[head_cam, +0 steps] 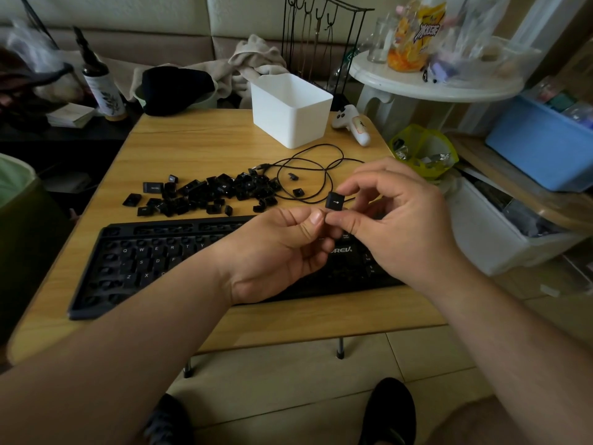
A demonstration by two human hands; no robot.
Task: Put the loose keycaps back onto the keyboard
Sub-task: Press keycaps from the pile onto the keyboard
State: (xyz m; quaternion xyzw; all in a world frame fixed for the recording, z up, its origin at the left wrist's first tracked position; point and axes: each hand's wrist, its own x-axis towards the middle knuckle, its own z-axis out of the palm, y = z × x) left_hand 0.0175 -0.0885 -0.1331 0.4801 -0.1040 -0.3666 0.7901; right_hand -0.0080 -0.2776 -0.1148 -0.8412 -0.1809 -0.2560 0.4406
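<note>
Keycap [335,202] with an arrow legend is pinched between your left hand [282,252] and right hand [394,220], above the keyboard [134,264]. Loose keycaps pile [205,194] sits on the counter [199,136]. White bin [290,110]: can't see inside. Your arms hide the keyboard's middle.

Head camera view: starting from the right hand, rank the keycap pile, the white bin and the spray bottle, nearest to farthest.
From the right hand:
1. Keycap pile, on the table to its left.
2. White bin, at the table's far edge.
3. Spray bottle, far left, off the table.
</note>
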